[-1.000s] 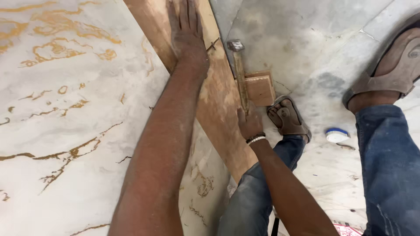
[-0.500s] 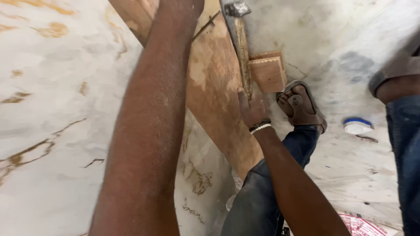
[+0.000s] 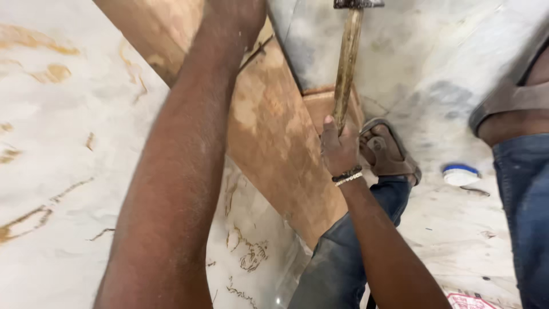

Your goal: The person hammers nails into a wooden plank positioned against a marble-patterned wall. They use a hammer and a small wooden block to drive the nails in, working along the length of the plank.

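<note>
Wooden-handled hammer (image 3: pixel 346 68), worn and pale, is gripped low by the clenched right hand (image 3: pixel 338 150), its dark metal head cut off at twelve o'clock. Left hand (image 3: pixel 237 17) is pressed on the brown plywood plank (image 3: pixel 274 143); its fingers are cropped, so its state cannot be told.

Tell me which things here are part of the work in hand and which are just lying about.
In use:
- hammer, gripped by the right hand
- brown plywood board, pressed by the left hand
- small wooden block beside the board

Lying about:
- blue and white lid on the floor
- printed packet at the bottom edge
- white marble slab with gold veins
</note>
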